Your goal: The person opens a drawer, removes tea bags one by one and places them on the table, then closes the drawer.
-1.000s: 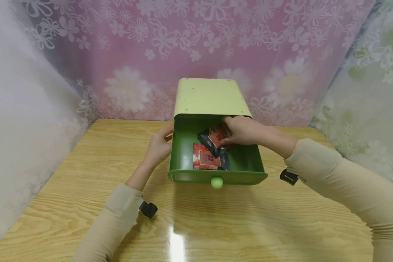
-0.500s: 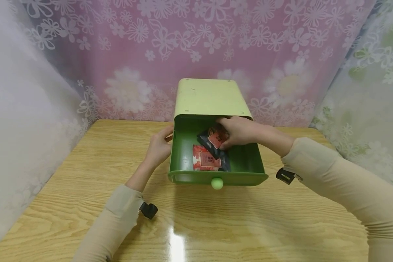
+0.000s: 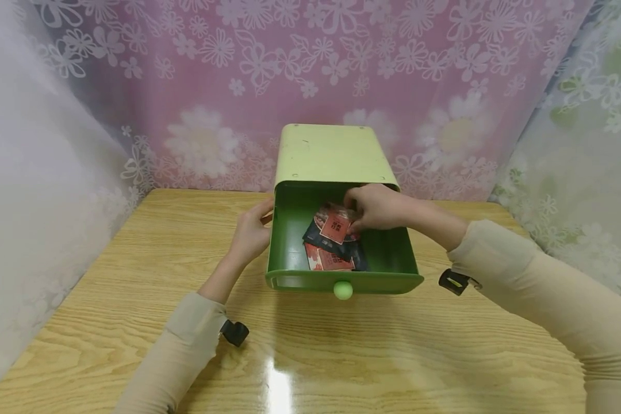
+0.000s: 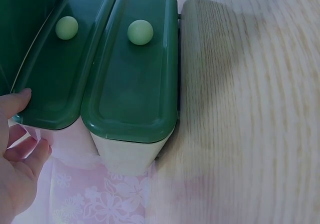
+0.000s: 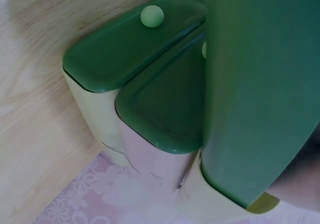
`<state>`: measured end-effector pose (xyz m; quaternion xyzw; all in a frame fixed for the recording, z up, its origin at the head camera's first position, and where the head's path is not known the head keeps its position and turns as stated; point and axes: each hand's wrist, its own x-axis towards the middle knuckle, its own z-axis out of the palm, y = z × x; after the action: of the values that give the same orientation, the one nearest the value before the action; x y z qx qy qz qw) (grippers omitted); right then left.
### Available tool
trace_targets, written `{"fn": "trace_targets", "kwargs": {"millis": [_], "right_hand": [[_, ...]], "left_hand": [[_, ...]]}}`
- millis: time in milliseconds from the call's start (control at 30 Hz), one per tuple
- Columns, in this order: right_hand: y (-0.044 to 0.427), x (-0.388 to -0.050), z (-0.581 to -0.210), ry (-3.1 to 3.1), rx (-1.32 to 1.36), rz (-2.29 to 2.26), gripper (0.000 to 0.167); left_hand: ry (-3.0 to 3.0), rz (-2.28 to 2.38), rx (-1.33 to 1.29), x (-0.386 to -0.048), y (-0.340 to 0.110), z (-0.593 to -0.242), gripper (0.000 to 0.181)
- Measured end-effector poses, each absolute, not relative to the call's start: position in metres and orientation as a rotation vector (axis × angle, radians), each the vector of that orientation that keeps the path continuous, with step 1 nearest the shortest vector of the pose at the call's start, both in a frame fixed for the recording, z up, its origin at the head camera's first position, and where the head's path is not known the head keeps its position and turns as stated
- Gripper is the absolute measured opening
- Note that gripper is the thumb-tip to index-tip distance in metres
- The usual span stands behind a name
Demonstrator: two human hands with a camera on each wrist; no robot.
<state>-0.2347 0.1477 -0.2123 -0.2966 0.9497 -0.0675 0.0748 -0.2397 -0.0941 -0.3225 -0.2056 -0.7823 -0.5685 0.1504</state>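
A pulled-out green drawer (image 3: 290, 241) juts from a three-tier drawer cabinet (image 3: 333, 152) with a pale yellow top. Inside lies a red-and-white packet (image 3: 315, 260), partly covered by a dark packet with a red label (image 3: 336, 230). My right hand (image 3: 380, 208) reaches into the drawer and pinches the dark packet's right edge; its far fingertips are partly hidden. At the cabinet's left side, my left hand (image 3: 250, 233) grips the corner. In the left wrist view its thumb (image 4: 21, 100) rests on the middle drawer's front, with the fingers against the pink wall.
Two lower green drawers with round knobs are shut; the bottom one (image 4: 132, 79) stands just above the wooden table (image 3: 176, 241). The open drawer's light green knob (image 3: 343, 290) projects forward. A pink floral curtain (image 3: 269, 86) hangs behind the cabinet.
The dark packet has shifted left and toward the drawer front, covering more of the red-and-white one. My right hand has moved slightly within the drawer; the left hand stays put.
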Motion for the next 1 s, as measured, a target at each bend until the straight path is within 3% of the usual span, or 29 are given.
{"fn": "trace_targets", "kwargs": {"millis": [133, 400, 767, 1000], "right_hand": [[0.15, -0.231, -0.214, 2.858, -0.926, -0.293, 0.022], [0.155, -0.223, -0.206, 2.817, -0.876, -0.419, 0.029], [0.17, -0.211, -0.187, 2.852, -0.943, -0.434, 0.017], [0.183, -0.203, -0.182, 2.912, -1.016, -0.382, 0.02]], "left_hand": [[-2.271, -1.634, -0.574, -0.226, -0.091, -0.308, 0.043], [-2.251, -1.635, -0.599, -0.25, -0.094, -0.332, 0.045], [-2.264, -1.625, -0.568, -0.25, -0.097, -0.334, 0.047], [-2.295, -1.641, -0.544, -0.247, -0.096, -0.331, 0.047]]}}
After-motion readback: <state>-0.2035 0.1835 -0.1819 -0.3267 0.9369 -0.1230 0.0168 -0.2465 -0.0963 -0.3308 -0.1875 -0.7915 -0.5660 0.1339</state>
